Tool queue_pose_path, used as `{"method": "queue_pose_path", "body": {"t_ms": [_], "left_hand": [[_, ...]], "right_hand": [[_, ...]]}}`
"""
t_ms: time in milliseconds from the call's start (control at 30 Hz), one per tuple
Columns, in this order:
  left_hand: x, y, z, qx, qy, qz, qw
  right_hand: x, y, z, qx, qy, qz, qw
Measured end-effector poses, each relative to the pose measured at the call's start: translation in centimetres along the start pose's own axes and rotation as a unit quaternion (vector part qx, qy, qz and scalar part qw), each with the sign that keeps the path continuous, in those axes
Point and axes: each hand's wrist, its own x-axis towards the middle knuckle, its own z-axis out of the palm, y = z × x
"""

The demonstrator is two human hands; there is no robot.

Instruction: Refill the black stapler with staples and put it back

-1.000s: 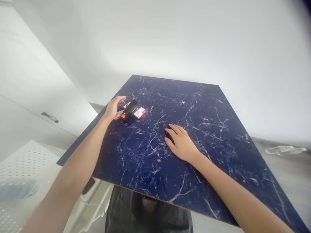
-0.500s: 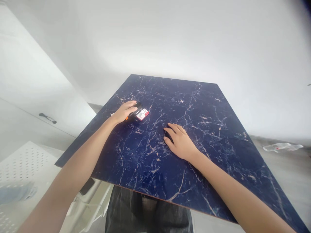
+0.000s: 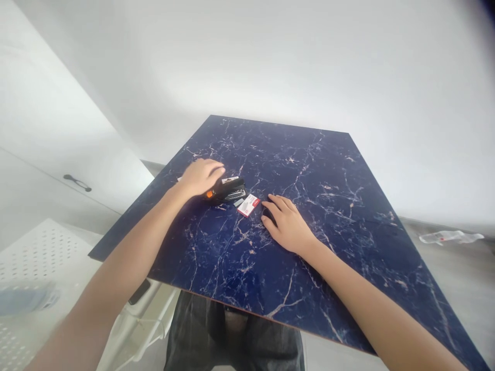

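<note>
A black stapler (image 3: 234, 188) with an orange patch lies on the dark blue marbled table (image 3: 294, 288), left of the middle. My left hand (image 3: 201, 176) is just behind and left of it, fingers stretched out and thumb apart, holding nothing that I can see. In front of the stapler's right end lies a small red-and-white box (image 3: 248, 205), with a short grey strip (image 3: 238, 203) against its left side. My right hand (image 3: 288, 222) rests on the tabletop to the right of the box, fingers loosely spread; the dark space under its palm looks like shadow.
A white label or card (image 3: 230, 180) shows behind the stapler. To the left are a white cabinet with a dark handle (image 3: 77, 183) and a white perforated surface (image 3: 42, 257) bearing a clear bottle (image 3: 29, 298). A crumpled clear plastic item (image 3: 450, 237) lies beyond the table's right edge.
The stapler and the red-and-white box have shifted right and towards me. My left hand, earlier over the stapler, has come off it. My right hand has stayed in place.
</note>
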Motion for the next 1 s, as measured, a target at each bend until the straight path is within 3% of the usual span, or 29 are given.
{"method": "queue_pose_path", "body": {"t_ms": [100, 200, 333, 467, 700, 1000], "left_hand": [[0.0, -2.3, -0.9, 0.158, -0.003, -0.146, 0.977], [0.1, -2.8, -1.2, 0.164, -0.063, -0.206, 0.963], [0.1, 0.0, -0.1, 0.018, -0.067, -0.103, 0.992], [-0.2, 2.4, 1.4, -0.119, -0.072, 0.006, 0.990], [-0.5, 2.6, 2.0, -0.159, -0.084, 0.021, 0.983], [-1.2, 5.1, 2.1, -0.233, -0.165, 0.122, 0.951]], "right_hand": [[0.0, -0.1, -0.1, -0.004, -0.005, 0.002, 1.000], [0.0, -0.1, -0.2, -0.005, -0.010, 0.005, 1.000], [0.0, -0.1, -0.2, -0.005, -0.015, 0.007, 1.000], [0.0, -0.1, -0.2, 0.004, -0.007, 0.006, 1.000], [0.1, -0.2, -0.3, 0.047, 0.019, 0.008, 0.999], [0.2, -0.9, -1.2, 0.125, 0.057, -0.050, 0.989]]}}
